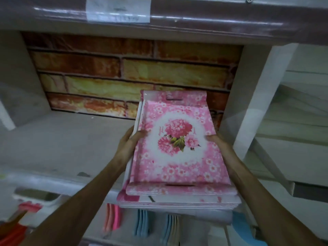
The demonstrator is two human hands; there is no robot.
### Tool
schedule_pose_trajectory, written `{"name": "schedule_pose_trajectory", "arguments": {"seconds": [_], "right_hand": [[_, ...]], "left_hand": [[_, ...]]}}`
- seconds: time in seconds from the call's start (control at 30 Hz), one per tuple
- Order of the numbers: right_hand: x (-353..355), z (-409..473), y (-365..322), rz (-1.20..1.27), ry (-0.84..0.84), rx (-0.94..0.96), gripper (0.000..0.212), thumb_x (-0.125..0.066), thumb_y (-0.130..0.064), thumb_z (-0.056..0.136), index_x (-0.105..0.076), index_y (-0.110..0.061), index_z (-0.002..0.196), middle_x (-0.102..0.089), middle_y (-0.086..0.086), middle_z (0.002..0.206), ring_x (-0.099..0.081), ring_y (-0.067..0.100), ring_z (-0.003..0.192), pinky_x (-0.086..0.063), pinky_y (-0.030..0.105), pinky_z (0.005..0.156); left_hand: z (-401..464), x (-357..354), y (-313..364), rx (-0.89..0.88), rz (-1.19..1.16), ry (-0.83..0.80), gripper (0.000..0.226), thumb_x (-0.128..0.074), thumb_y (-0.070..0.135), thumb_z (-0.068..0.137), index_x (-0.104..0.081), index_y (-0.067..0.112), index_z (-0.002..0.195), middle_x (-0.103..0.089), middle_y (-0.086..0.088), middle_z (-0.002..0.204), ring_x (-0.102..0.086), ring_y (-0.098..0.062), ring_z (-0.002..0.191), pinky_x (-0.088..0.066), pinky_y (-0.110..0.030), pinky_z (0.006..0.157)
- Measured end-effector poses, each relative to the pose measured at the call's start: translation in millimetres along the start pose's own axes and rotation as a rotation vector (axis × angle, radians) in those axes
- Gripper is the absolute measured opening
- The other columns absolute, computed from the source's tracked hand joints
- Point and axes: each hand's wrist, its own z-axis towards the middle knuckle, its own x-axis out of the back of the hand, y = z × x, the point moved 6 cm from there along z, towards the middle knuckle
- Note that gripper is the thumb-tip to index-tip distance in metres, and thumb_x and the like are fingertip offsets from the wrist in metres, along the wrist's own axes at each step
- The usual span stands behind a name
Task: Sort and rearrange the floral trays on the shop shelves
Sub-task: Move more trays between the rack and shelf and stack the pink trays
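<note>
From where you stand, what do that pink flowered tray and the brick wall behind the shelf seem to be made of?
The pink floral tray looks like moulded plastic, perhaps melamine: smooth, slightly glossy, with a printed flower pattern, raised rim and cut-out handle slots. The brick back wall looks like printed wallpaper or a sticker rather than real brick, since it lies flat with a faint sheen, though blur leaves that open.

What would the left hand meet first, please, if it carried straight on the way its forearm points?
The left hand already grips the pink floral tray at its edge; beyond it, probably the brick-patterned back wall, though depth is unclear.
</note>
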Motion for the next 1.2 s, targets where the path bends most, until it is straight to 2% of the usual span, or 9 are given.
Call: {"name": "schedule_pose_trajectory", "arguments": {"seconds": [0.13, 0.4, 0.53, 0.63, 0.7, 0.8, 0.9, 1.03, 1.2], "right_hand": [[-33, -8, -13, -0.016, -0.12, 0.098, 0.04, -0.065, -0.025, 0.084, -0.063, -0.044, 0.119, -0.074, -0.001, 0.111, -0.072, 0.028, 0.098, -0.055, 0.049, 0.088], [-146, -32, -19, -0.015, -0.32, 0.153, 0.042, -0.065, -0.017, 0.083, -0.065, -0.041, 0.118, -0.075, -0.005, 0.104, -0.074, 0.019, 0.087, -0.059, 0.034, 0.073], [-223, -53, -16, -0.001, -0.474, 0.148, 0.041, -0.067, -0.029, 0.071, -0.069, -0.044, 0.109, -0.074, 0.0, 0.111, -0.072, 0.026, 0.095, -0.057, 0.042, 0.085], [-287, -72, -12, 0.001, -0.608, 0.167, 0.044, -0.064, -0.022, 0.083, -0.064, -0.036, 0.124, -0.074, -0.004, 0.11, -0.073, 0.02, 0.095, -0.06, 0.037, 0.078], [-332, -86, -8, 0.019, -0.698, 0.193, 0.044, -0.058, -0.015, 0.089, -0.061, -0.035, 0.128, -0.074, -0.012, 0.109, -0.071, 0.012, 0.097, -0.058, 0.029, 0.073], [-398, -107, 1, 0.032, -0.817, 0.178, 0.047, -0.059, -0.018, 0.086, -0.06, -0.038, 0.129, -0.07, -0.009, 0.12, -0.067, 0.019, 0.109, -0.056, 0.039, 0.086], [-459, -127, 8, 0.039, -0.918, 0.166, 0.053, -0.064, -0.03, 0.077, -0.059, -0.041, 0.129, -0.067, -0.008, 0.126, -0.064, 0.021, 0.115, -0.051, 0.047, 0.097], [-538, -147, 19, 0.024, -0.959, 0.209, 0.055, -0.066, -0.037, 0.074, -0.059, -0.043, 0.129, -0.065, -0.016, 0.127, -0.061, 0.01, 0.118, -0.048, 0.039, 0.102], [-623, -166, 29, 0.014, -1.015, 0.209, 0.064, -0.069, -0.045, 0.073, -0.054, -0.042, 0.135, -0.063, -0.015, 0.13, -0.06, 0.013, 0.12, -0.048, 0.039, 0.101]], "left_hand": [[-39, 31, 17, -0.09, 0.006, 0.109, 0.04, -0.065, 0.026, 0.089, -0.059, 0.026, 0.128, -0.075, -0.005, 0.105, -0.074, -0.021, 0.084, -0.059, -0.029, 0.066], [-131, 132, 41, -0.161, 0.037, 0.402, 0.046, -0.065, 0.029, 0.089, -0.052, 0.03, 0.133, -0.074, -0.001, 0.105, -0.075, -0.015, 0.079, -0.058, -0.024, 0.062], [-181, 194, 54, -0.178, 0.076, 0.553, 0.053, -0.067, 0.035, 0.083, -0.053, 0.031, 0.134, -0.074, -0.004, 0.11, -0.075, -0.018, 0.085, -0.059, -0.03, 0.068], [-219, 240, 63, -0.194, 0.086, 0.65, 0.044, -0.065, 0.028, 0.089, -0.054, 0.029, 0.131, -0.073, -0.005, 0.108, -0.075, -0.017, 0.081, -0.058, -0.026, 0.063], [-245, 272, 67, -0.185, 0.096, 0.722, 0.045, -0.066, 0.031, 0.087, -0.055, 0.031, 0.131, -0.073, -0.005, 0.109, -0.075, -0.021, 0.084, -0.061, -0.033, 0.069], [-279, 322, 71, -0.174, 0.103, 0.802, 0.055, -0.068, 0.039, 0.08, -0.053, 0.035, 0.133, -0.072, -0.007, 0.112, -0.074, -0.028, 0.09, -0.06, -0.047, 0.082], [-307, 366, 75, -0.18, 0.127, 0.867, 0.055, -0.067, 0.038, 0.084, -0.051, 0.031, 0.135, -0.072, -0.006, 0.111, -0.074, -0.026, 0.088, -0.061, -0.039, 0.072], [-335, 428, 80, -0.198, 0.135, 0.938, 0.044, -0.064, 0.031, 0.09, -0.053, 0.028, 0.133, -0.073, -0.005, 0.107, -0.074, -0.025, 0.085, -0.059, -0.035, 0.068], [-356, 499, 91, -0.21, 0.153, 1.005, 0.04, -0.065, 0.031, 0.089, -0.057, 0.026, 0.128, -0.075, -0.005, 0.103, -0.074, -0.024, 0.082, -0.058, -0.035, 0.066]]}}
